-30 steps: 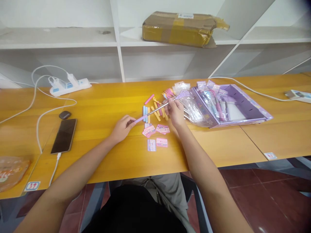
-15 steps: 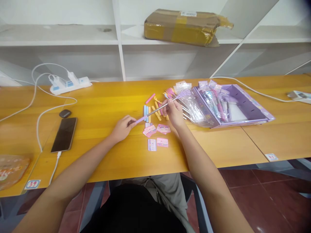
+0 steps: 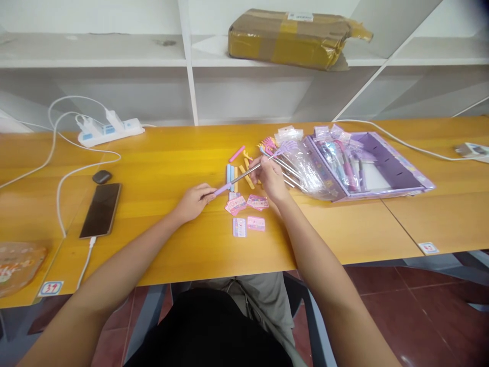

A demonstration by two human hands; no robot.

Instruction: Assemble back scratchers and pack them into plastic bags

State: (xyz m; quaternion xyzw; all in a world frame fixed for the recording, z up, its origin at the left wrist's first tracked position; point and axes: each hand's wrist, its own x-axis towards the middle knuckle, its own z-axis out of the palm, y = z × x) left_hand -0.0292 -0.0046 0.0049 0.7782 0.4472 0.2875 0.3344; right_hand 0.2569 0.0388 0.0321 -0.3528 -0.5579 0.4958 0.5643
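Observation:
My left hand (image 3: 194,203) is closed round the lower end of the purple handle of a back scratcher (image 3: 244,175). Near its purple claw end, the fingers of my right hand (image 3: 272,179) pinch the metal rod. The scratcher slants up to the right above the table. Just beyond it lie loose handle sleeves (image 3: 230,176) in blue, yellow and pink. Small printed cards (image 3: 255,223) are spread below it. Right of my right hand, several metal rods (image 3: 292,171) with coloured claws lie against clear plastic bags (image 3: 315,176).
A purple open box (image 3: 393,158) holding packaged items stands on the right. To the left are a phone (image 3: 100,210) on a cable, a black earbud case (image 3: 102,177) and a white power strip (image 3: 110,132). A taped carton (image 3: 286,38) sits on the shelf above.
My right hand has shifted slightly left along the rod near the claw. The left hand keeps its hold on the handle. The camera view has tilted very slightly.

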